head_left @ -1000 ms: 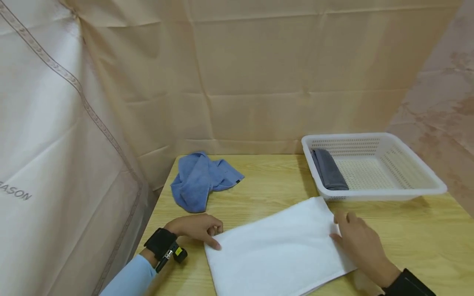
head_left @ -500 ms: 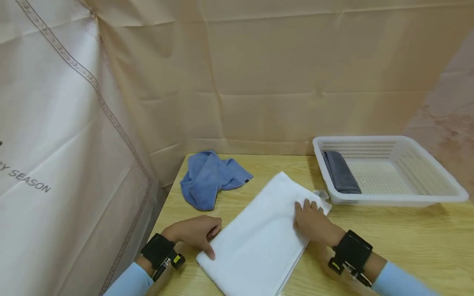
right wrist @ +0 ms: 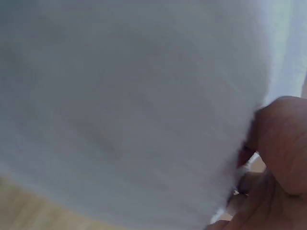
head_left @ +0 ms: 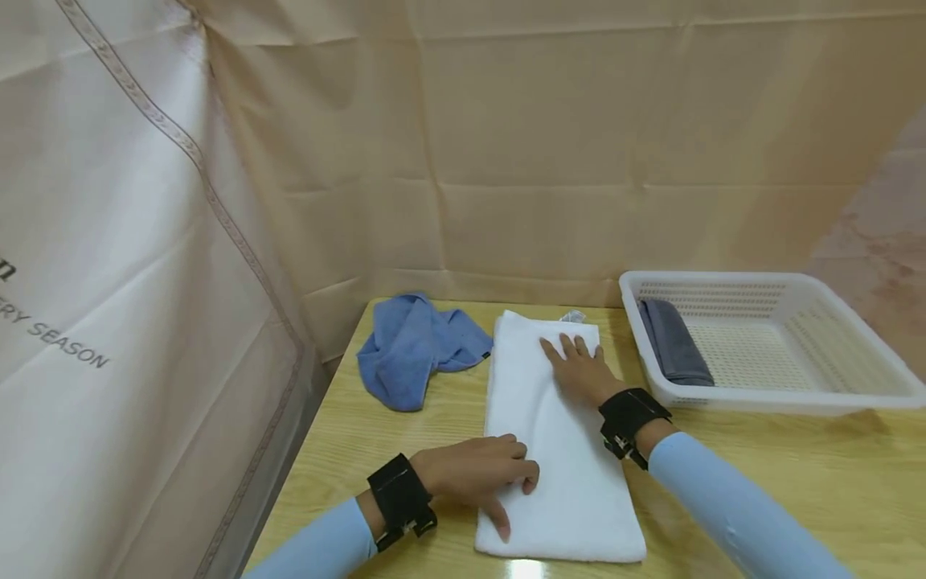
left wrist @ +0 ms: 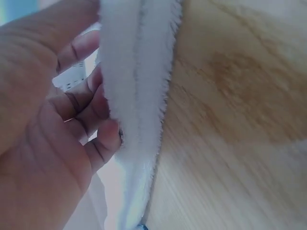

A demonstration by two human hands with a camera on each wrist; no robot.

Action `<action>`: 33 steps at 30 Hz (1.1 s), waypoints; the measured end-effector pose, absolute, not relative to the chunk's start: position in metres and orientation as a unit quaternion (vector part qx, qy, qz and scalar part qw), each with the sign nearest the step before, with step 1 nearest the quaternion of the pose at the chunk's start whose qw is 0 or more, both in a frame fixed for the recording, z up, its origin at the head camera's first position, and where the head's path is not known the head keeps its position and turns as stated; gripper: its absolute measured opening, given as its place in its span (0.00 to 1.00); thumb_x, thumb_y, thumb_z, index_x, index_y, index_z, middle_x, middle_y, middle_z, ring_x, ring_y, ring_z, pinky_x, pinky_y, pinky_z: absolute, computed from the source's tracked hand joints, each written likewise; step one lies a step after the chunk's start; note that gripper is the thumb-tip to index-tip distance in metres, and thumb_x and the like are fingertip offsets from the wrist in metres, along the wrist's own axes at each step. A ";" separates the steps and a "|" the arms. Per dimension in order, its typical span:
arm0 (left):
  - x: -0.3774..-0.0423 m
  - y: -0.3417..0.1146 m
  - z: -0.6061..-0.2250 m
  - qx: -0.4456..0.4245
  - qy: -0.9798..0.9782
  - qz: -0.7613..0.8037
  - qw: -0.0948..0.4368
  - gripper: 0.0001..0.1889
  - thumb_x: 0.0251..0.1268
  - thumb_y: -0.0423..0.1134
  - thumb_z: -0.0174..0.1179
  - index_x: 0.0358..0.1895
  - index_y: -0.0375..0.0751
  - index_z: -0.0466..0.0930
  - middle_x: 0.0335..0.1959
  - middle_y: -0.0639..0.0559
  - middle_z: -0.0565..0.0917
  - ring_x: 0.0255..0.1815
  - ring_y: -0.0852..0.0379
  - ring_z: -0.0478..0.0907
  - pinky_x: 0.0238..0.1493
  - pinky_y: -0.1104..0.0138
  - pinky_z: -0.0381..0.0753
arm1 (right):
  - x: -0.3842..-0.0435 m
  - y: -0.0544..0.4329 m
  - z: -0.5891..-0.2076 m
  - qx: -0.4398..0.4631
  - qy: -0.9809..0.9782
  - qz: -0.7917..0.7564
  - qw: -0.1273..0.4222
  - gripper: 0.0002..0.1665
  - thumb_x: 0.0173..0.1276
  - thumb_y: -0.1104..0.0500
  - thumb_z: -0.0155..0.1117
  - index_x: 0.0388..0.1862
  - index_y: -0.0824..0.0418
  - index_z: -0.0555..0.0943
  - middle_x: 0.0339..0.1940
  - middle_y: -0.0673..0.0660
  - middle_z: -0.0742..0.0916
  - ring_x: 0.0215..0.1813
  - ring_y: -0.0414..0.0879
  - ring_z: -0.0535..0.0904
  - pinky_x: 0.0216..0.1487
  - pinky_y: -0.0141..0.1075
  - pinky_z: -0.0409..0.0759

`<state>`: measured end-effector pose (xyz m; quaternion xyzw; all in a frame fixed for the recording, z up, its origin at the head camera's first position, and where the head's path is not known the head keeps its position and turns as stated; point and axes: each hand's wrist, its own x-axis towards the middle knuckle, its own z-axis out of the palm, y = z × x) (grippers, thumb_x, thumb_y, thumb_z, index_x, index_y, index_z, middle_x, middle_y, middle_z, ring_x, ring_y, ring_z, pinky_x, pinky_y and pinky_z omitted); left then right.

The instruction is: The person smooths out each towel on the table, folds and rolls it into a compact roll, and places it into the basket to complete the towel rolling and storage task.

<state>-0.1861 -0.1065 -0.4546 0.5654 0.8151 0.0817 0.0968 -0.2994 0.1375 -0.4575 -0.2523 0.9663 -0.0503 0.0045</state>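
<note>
A white towel, folded into a long rectangle in layers, lies on the wooden table. Its short edge faces the person. On its upper part rests my right hand, palm down with the fingers spread. My left hand lies over the towel's lower left edge, thumb stretched out and fingers slightly bent. In the left wrist view the fingers touch the side of the layered towel. The right wrist view is mostly filled by white towel, with part of the right hand at its edge.
A crumpled blue cloth lies at the table's back left, close to the towel. At the right stands a white perforated basket with a folded dark grey cloth inside. A pale label sticks out behind the towel.
The towel has turned so that its length runs away from the person. The right hand has moved left and farther back onto it; the left hand has shifted right with its edge.
</note>
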 end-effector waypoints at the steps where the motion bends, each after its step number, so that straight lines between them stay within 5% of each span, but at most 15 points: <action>1: -0.186 -0.105 -0.455 0.563 0.817 0.077 0.099 0.31 0.46 0.68 0.71 0.47 0.55 0.74 0.36 0.63 0.68 0.36 0.66 0.64 0.35 0.80 0.61 | -0.299 0.137 -0.459 -0.255 0.966 -0.050 -0.006 0.30 0.83 0.64 0.43 0.81 0.66 0.60 0.75 0.80 0.64 0.74 0.81 0.57 0.66 0.77 0.56; 7: -0.181 -0.108 -0.459 0.554 0.824 0.058 0.101 0.37 0.45 0.78 0.66 0.50 0.58 0.70 0.38 0.64 0.65 0.39 0.66 0.63 0.39 0.78 0.62 | -0.275 0.143 -0.460 -0.316 0.941 -0.042 -0.117 0.27 0.78 0.74 0.47 0.74 0.68 0.69 0.70 0.81 0.71 0.66 0.82 0.69 0.61 0.70 0.71; 11: -0.173 -0.114 -0.459 0.569 0.816 0.054 0.086 0.37 0.42 0.80 0.66 0.43 0.58 0.67 0.38 0.63 0.62 0.40 0.65 0.60 0.42 0.75 0.58 | -0.237 0.155 -0.455 -0.351 0.920 -0.082 -0.155 0.27 0.64 0.76 0.64 0.62 0.63 0.77 0.60 0.72 0.79 0.61 0.70 0.75 0.57 0.57 0.79; 16: -0.164 -0.123 -0.461 0.588 0.803 0.073 0.069 0.31 0.46 0.75 0.70 0.33 0.58 0.66 0.37 0.65 0.62 0.40 0.66 0.57 0.43 0.72 0.54 | -0.177 0.177 -0.450 -0.393 0.896 -0.180 -0.104 0.21 0.58 0.62 0.81 0.45 0.50 0.80 0.43 0.50 0.76 0.46 0.44 0.71 0.42 0.35 0.76; 22: -0.164 -0.138 -0.469 0.589 0.798 0.114 0.057 0.27 0.50 0.70 0.73 0.34 0.59 0.68 0.38 0.65 0.63 0.42 0.67 0.58 0.48 0.71 0.55 | -0.134 0.201 -0.450 -0.464 0.854 -0.235 -0.004 0.17 0.65 0.38 0.73 0.43 0.40 0.77 0.42 0.39 0.70 0.38 0.31 0.67 0.37 0.24 0.70; 25: -0.163 -0.143 -0.473 0.583 0.799 0.135 0.061 0.25 0.53 0.68 0.73 0.36 0.59 0.69 0.40 0.65 0.64 0.44 0.66 0.59 0.51 0.70 0.56 | -0.125 0.208 -0.455 -0.495 0.843 -0.210 -0.011 0.22 0.62 0.34 0.74 0.45 0.39 0.76 0.44 0.37 0.70 0.40 0.29 0.67 0.40 0.22 0.68; 33: -0.152 -0.150 -0.481 0.566 0.801 0.187 0.057 0.15 0.66 0.56 0.69 0.43 0.58 0.73 0.44 0.67 0.68 0.46 0.69 0.63 0.48 0.81 0.62 | -0.113 0.216 -0.471 -0.541 0.819 -0.166 -0.092 0.24 0.55 0.55 0.81 0.46 0.45 0.79 0.45 0.37 0.75 0.43 0.28 0.71 0.47 0.17 0.68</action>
